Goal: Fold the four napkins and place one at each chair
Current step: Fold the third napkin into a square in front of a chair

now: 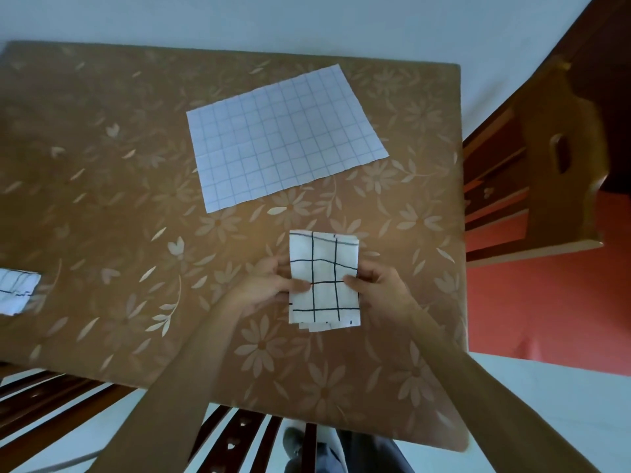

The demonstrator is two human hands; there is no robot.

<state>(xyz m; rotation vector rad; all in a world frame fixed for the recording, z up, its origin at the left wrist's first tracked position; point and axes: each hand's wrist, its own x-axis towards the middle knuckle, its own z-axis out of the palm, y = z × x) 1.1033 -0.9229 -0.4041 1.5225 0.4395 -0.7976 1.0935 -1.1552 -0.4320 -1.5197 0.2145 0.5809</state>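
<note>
- The near chair (239,435) stands at the table's (102,165) near edge, its slatted back under the person's forearms.
- The left hand (263,291) pinches the left edge of the folded napkin (324,264), thumb on top. The right hand (382,291) pinches the right edge the same way, so both are clamped on the cloth, one each side.
- This napkin sits between the two hands, near the table's right front part. It is a small upright rectangle, with layered edges showing at its near end. I cannot tell whether it rests on the table or is held just above it.
- Judged step: the folding of this napkin looks done or nearly so, and it awaits placing at a chair.
- The next move likely calls for setting it down square before a seat and keeping the layers together on release.
- The side napkin (17,291), also folded, lies at the table's left edge, well apart from the hands.
- The flat napkin (283,138) lies unfolded farther back, beyond the hands; it needs folding.
- The right chair (546,165) stands by the table's right side, with no napkin before it.
- A fourth napkin is not in view.
</note>
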